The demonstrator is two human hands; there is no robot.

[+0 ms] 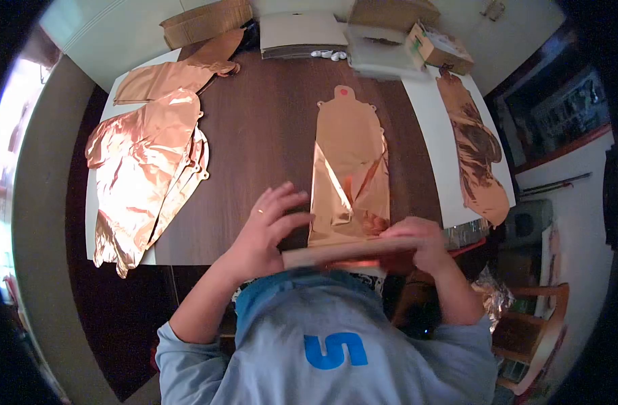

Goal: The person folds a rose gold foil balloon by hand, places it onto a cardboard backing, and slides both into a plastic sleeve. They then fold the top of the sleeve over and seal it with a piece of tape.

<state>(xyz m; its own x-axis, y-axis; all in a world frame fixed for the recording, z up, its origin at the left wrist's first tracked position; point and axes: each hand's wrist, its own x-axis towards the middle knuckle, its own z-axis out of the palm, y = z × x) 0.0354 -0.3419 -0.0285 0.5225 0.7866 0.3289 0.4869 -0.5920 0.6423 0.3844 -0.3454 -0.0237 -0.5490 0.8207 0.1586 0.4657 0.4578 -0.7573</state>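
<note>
A flat copper-coloured foil balloon [350, 138] lies lengthwise on the dark table, its sides folded inward and a red dot on its top tab. Across its near end, at the table's front edge, is a tan rod [349, 252], smeared by motion; whether it is a tube or a flat strip I cannot tell. My right hand [417, 241] is closed around the rod's right end. Beside the rod's left end, my left hand [265, 229] has its fingers spread towards the foil's left edge and grips nothing visible.
Crumpled copper foil balloons [143, 148] are piled at the left. Another foil balloon [472, 145] lies on the white strip at right. Along the back stand a stack of white card [299, 34] and a small cardboard box [441, 50]. A wooden chair [535, 331] stands at lower right.
</note>
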